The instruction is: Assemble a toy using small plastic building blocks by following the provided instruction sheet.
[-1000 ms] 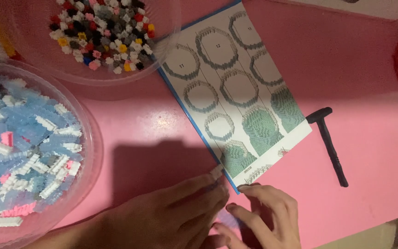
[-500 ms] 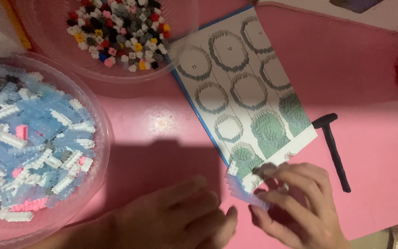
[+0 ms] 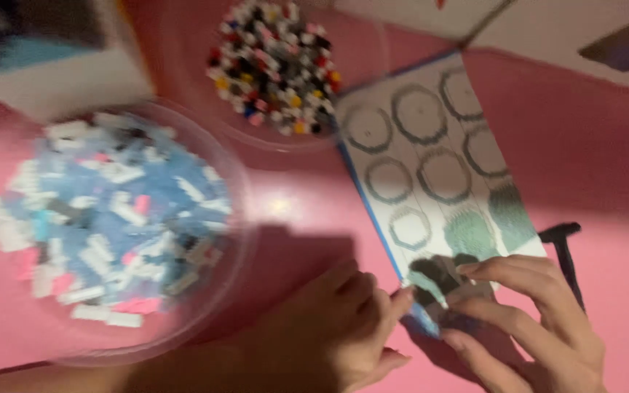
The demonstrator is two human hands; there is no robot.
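A white instruction sheet [image 3: 438, 167] printed with grey and green ring patterns lies on the pink table [image 3: 591, 160]. My left hand [image 3: 329, 327] rests at the sheet's near corner, fingertips touching its blue edge. My right hand [image 3: 525, 320] lies over the same corner, fingers bent around a small dark piece [image 3: 434, 276] pressed against the sheet. The frame is blurred, so what that piece is cannot be told.
A clear bowl [image 3: 111, 225] of pale blue, white and pink small bricks stands at the left. A second clear bowl [image 3: 278, 65] of mixed coloured bricks stands at the back. A black T-shaped tool [image 3: 566, 255] lies right of the sheet.
The view has swung, so everything sits further right and lower in frame. Both hands have shifted up onto the sheet's near corner, and the right hand now covers it.
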